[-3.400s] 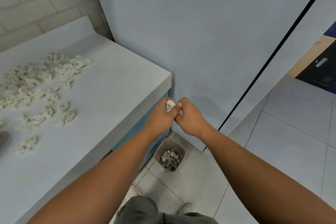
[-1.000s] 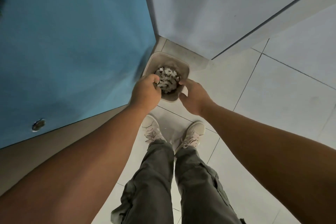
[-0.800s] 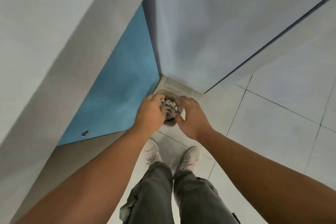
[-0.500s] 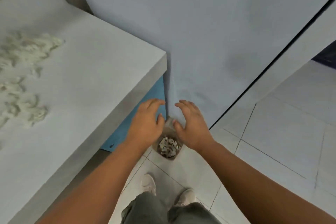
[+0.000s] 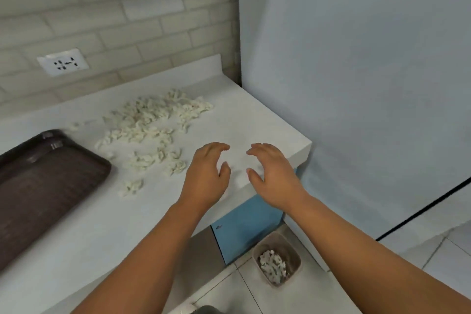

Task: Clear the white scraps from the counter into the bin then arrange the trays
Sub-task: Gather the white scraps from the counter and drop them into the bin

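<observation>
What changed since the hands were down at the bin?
Both hands rose from the bin to over the counter; the left hand and right hand are now open and empty, their scraps dropped. The scrap pile and tray stayed put.

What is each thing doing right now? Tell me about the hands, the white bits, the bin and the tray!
left hand: open, empty, above the counter
right hand: open, empty, at the counter's edge
white scraps: scattered loose on the counter
bin: upright on the floor, partly filled with scraps
brown tray: flat on the counter, empty
</observation>
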A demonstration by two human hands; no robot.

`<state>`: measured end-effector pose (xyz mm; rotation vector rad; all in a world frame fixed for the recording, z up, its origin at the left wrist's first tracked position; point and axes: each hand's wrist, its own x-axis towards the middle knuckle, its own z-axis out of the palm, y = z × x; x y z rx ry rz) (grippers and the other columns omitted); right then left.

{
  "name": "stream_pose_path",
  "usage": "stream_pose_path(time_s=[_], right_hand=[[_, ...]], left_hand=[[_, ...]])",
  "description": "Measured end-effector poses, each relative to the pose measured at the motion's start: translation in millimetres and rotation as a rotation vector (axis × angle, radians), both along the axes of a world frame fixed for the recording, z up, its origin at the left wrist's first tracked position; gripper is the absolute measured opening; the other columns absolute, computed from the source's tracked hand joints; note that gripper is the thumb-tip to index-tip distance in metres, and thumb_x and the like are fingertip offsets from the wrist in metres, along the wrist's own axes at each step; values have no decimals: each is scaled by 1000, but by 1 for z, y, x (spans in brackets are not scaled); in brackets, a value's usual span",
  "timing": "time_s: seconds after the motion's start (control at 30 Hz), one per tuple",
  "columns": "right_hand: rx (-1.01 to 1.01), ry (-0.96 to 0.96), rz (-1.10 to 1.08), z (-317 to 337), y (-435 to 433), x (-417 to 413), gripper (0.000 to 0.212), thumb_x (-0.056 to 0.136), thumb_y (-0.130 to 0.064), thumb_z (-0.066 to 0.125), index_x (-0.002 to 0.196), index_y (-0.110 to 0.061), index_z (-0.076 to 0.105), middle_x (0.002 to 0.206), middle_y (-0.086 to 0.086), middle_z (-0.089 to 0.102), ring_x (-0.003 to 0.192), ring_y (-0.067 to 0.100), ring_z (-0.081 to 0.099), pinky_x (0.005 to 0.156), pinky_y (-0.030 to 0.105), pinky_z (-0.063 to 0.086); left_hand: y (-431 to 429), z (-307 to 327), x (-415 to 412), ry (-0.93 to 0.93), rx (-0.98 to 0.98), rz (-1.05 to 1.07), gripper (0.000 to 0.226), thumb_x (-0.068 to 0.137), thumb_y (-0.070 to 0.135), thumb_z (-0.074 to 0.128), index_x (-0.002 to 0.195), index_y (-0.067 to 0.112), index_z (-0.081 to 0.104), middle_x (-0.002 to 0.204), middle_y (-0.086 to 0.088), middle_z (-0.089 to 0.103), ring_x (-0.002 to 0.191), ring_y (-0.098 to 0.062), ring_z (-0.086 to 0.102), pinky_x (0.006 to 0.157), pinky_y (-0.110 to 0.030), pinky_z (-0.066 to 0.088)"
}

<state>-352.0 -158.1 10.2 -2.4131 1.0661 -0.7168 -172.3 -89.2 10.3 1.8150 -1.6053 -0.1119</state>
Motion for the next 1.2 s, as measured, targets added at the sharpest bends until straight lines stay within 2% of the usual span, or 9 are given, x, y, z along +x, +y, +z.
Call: stream_pose_path(time_s=[0.1,0.23,0.37,0.57,0.77,0.93,1.0,1.1,1.2], right_hand=[[19,5,70,-3,-2,38,37,93,-30,55,128,-18,56,138,-1,52,131,18,42,109,37,37],[94,53,154,-18,4,97,37,95,-33,54,130,-21,53,136,-6,51,130,13,39,108,33,37],[100,133,218,-34,10,157,40,95,-31,54,134,-20,51,138,-4,50,132,16,37,108,31,36],[58,167,117,-67,7,210,49,91,-22,59,137,-14,48,139,5,49,129,24,42,106,33,39],[68,309,51,-82,-1,234,49,93,-23,54,140,-15,44,136,5,51,123,26,44,99,40,43],[41,268,7,-95,3,238,25,91,-10,56,115,-10,64,108,10,60,100,29,54,78,35,48],[56,260,19,-95,4,236,22,90,-4,54,108,-9,65,102,10,57,92,28,56,74,31,45],[128,208,31,-89,4,232,29,88,4,47,109,-9,63,103,7,55,89,23,57,74,24,39],[232,49,-22,-74,6,228,30,87,5,42,105,-9,63,101,3,60,90,19,58,80,25,43]], left_hand=[[16,-8,43,-19,27,70,37,93,17,56,130,22,55,134,5,53,127,-15,46,103,-26,37],[42,-25,107,-59,89,216,36,93,14,56,128,21,57,134,4,54,126,-16,46,101,-20,34],[68,-48,165,-98,188,324,34,93,14,57,127,18,60,132,0,56,124,-20,49,101,-30,42],[81,-85,218,-192,212,270,32,90,12,64,122,9,65,121,-8,63,107,-28,57,94,-35,47],[80,-104,233,-103,216,234,34,96,16,60,130,11,61,121,-4,66,103,-24,60,90,-30,47],[71,-107,240,-60,242,147,34,99,14,54,132,13,58,118,-3,65,105,-21,62,92,-25,45],[65,-100,237,21,229,135,32,101,13,47,131,15,57,117,-1,62,103,-18,61,90,-24,45],[57,-82,230,201,231,165,24,104,26,37,103,19,60,98,3,59,86,-10,56,80,-24,41],[50,-64,223,279,251,176,44,103,45,31,72,16,47,69,2,51,65,-10,49,62,-27,35]])
